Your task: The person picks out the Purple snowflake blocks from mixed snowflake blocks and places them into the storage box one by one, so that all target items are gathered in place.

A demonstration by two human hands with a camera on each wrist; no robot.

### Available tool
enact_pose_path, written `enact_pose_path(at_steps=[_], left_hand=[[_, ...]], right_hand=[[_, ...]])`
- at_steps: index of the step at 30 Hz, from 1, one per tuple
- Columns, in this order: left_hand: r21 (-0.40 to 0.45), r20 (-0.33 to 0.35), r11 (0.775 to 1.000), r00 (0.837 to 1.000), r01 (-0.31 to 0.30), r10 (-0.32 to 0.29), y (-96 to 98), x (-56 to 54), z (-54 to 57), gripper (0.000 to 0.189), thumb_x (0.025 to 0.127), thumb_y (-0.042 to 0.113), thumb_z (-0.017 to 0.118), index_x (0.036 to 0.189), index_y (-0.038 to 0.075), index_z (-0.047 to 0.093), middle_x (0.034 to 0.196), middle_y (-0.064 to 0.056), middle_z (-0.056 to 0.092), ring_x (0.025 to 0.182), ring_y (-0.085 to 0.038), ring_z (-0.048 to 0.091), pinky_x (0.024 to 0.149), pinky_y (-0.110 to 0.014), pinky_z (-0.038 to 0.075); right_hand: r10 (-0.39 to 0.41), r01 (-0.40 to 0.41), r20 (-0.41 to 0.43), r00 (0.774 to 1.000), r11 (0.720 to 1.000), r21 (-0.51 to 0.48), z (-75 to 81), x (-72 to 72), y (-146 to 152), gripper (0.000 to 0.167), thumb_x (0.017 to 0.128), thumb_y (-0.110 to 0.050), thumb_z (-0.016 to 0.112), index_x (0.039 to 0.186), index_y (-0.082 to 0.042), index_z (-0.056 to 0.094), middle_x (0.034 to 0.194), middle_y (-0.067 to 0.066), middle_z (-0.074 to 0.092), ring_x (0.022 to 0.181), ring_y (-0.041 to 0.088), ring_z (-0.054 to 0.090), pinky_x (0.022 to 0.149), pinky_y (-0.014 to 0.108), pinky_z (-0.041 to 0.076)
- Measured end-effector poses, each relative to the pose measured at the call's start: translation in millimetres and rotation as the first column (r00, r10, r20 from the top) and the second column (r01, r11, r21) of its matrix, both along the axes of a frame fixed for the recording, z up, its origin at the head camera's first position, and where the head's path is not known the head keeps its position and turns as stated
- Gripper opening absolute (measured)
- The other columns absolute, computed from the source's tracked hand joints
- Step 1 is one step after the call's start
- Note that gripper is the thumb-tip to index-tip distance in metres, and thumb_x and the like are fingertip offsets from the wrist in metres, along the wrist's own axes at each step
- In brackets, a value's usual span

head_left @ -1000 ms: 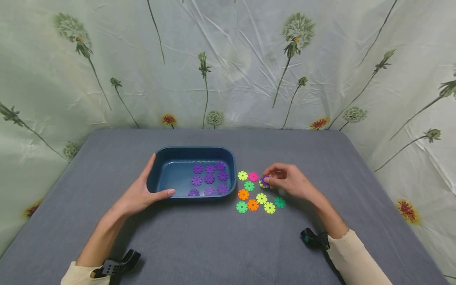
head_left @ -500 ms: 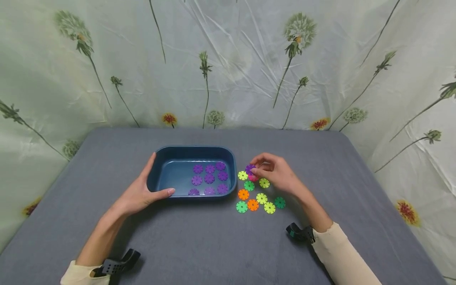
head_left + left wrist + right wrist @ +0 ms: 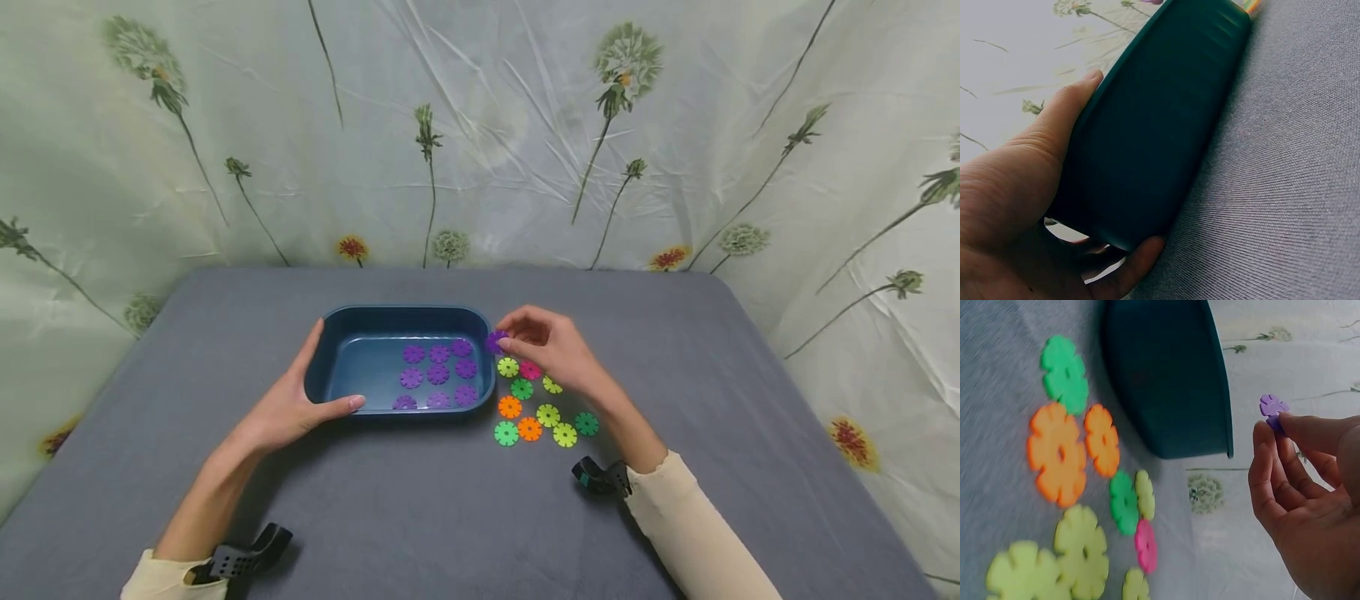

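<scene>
My right hand (image 3: 558,346) pinches a purple notched plastic disc (image 3: 497,342) between thumb and fingertips, at the right rim of a dark blue rectangular tray (image 3: 397,308). In the right wrist view the held disc (image 3: 1272,406) shows tilted, above the level of the tray's rim. My left hand (image 3: 296,400) grips the tray's left end, thumb on the near rim; the left wrist view has the thumb along the tray wall (image 3: 1147,125) and fingers around its end. Several purple discs (image 3: 438,375) lie flat in the tray's right half.
Right of the tray, several loose notched discs lie on the grey cloth (image 3: 450,517): yellow (image 3: 548,416), green (image 3: 506,433), orange (image 3: 529,428) and a pink one (image 3: 529,370). A flower-printed curtain (image 3: 495,167) hangs behind the table.
My right hand has lifted the purple disc off a yellow one and carried it left, past the pink disc, to the tray's right rim. The left hand keeps its hold.
</scene>
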State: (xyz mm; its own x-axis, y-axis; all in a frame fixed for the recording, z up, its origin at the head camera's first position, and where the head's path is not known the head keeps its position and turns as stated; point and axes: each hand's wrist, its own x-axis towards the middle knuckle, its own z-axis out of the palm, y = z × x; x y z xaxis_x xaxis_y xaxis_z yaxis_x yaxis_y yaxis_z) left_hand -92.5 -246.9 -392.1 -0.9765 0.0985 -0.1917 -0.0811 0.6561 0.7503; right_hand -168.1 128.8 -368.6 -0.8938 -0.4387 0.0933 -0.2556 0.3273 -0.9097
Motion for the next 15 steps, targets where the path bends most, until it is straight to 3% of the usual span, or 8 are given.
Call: enact_pose_path(at_steps=[6, 12, 15], left_hand=[[0.004, -0.004, 1.000, 1.000, 0.002, -0.002, 0.1, -0.3, -0.1, 0.130, 0.085, 0.048, 0.083, 0.165, 0.035, -0.019, 0.176, -0.022, -0.004, 0.157, -0.058, 0.010, 0.115, -0.083, 0.019], [0.014, -0.002, 1.000, 1.000, -0.003, 0.003, -0.2, 0.2, -1.3, 0.130, 0.085, 0.046, 0.084, 0.165, 0.035, -0.019, 0.176, -0.021, -0.005, 0.157, -0.058, 0.009, 0.114, -0.083, 0.019], [0.012, -0.006, 1.000, 1.000, -0.008, 0.008, -0.7, 0.1, -1.4, 0.130, 0.085, 0.046, 0.084, 0.165, 0.035, -0.019, 0.176, -0.022, -0.005, 0.156, -0.059, 0.010, 0.114, -0.084, 0.018]], right_hand=[[0.027, -0.026, 0.011, 1.000, 0.998, -0.064, 2.2, -1.3, -14.2, 0.020, 0.099, -0.008, 0.071, 0.118, -0.003, 0.071, 0.110, 0.019, 0.073, 0.098, 0.043, 0.071, 0.087, 0.053, 0.062], [0.054, -0.052, 0.030, 0.998, 0.996, -0.072, 0.5, -0.1, -31.9, 0.020, 0.099, -0.007, 0.070, 0.118, -0.003, 0.070, 0.113, 0.018, 0.073, 0.093, 0.030, 0.072, 0.086, 0.046, 0.063], [0.067, -0.064, 0.041, 0.997, 0.995, -0.075, -0.4, -0.3, -41.3, 0.019, 0.099, -0.007, 0.070, 0.118, -0.004, 0.071, 0.113, 0.017, 0.073, 0.090, 0.024, 0.072, 0.087, 0.051, 0.062]])
